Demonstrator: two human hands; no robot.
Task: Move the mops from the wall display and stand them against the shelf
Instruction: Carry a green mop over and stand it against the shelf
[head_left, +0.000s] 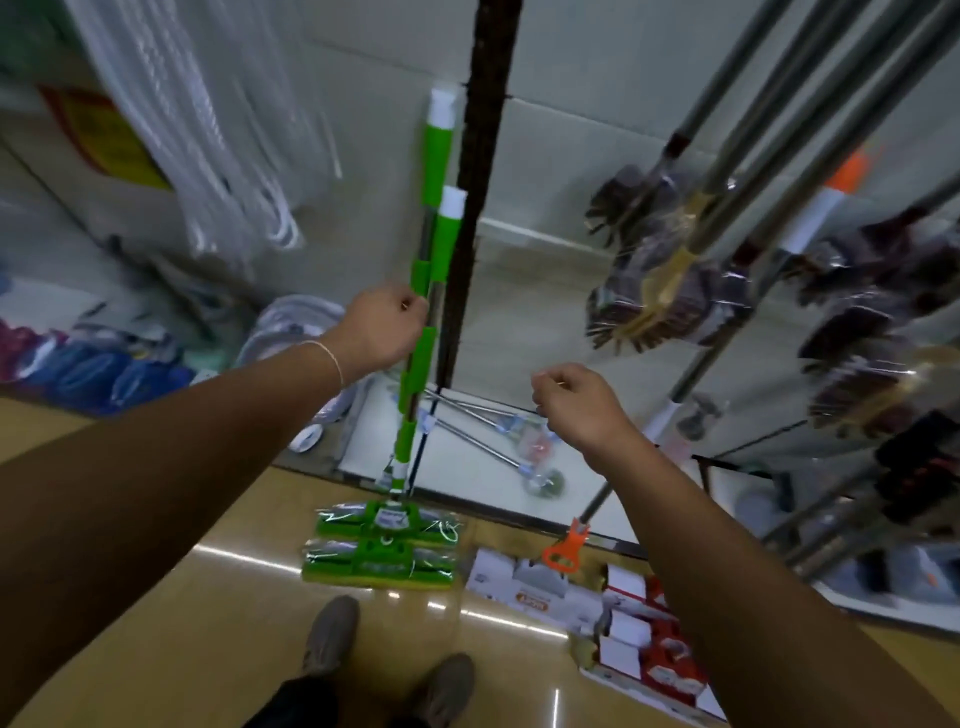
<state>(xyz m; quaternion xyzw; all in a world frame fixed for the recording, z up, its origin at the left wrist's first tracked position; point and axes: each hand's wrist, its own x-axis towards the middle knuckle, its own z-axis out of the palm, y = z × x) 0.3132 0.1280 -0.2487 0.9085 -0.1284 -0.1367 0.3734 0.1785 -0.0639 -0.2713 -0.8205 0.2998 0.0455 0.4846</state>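
Two green mops (422, 291) stand upright side by side in front of me, their handles leaning against a dark vertical post (480, 171), their two wrapped green heads (387, 545) resting one behind the other on the glossy floor (218, 597). My left hand (382, 327) grips the handles about halfway up, fingers curled round them. My right hand (576, 405) hangs in the air just to the right of the mops, apart from them, fingers loosely curled and holding nothing. Farther right, several grey-handled brooms (670, 270) hang tilted in plastic wrap; I cannot count them surely through the blur. Below them an orange-tipped pole (569, 545) rests over boxes (582, 597). My two shoes (332, 639) show at the bottom.
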